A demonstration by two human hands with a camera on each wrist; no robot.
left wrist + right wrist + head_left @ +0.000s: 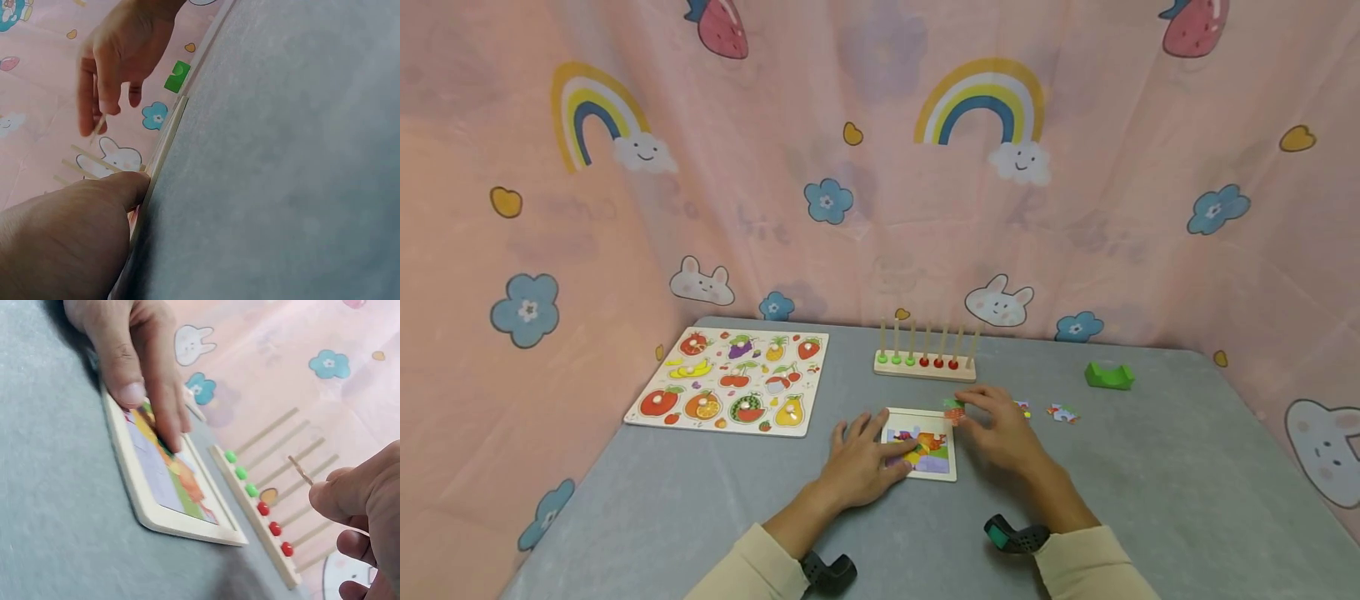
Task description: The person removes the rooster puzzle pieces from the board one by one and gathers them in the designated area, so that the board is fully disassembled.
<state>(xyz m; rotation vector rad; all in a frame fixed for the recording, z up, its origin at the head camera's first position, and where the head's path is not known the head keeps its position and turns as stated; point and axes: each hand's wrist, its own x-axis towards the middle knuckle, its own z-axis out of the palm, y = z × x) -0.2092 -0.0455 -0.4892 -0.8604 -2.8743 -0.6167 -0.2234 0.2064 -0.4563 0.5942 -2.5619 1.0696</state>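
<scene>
A small jigsaw puzzle in a pale wooden frame (953,467) lies on the grey table, part of its colourful picture filled in. My left hand (859,462) rests on its left side, fingers laid across the picture; in the left wrist view the thumb of the left hand (69,228) lies on the frame's edge. Between thumb and fingertips, my right hand (1006,433) pinches a thin puzzle piece (954,412) with orange and green on it, above the frame's upper right corner. The right wrist view shows this piece (300,470) edge-on, apart from the frame.
Beyond my right hand lie loose puzzle pieces (1063,413). A wooden peg rack (925,372) with green and red beads stands behind the frame. To the left is a fruit knob board (700,427); a green curved block (1109,377) sits at the back right.
</scene>
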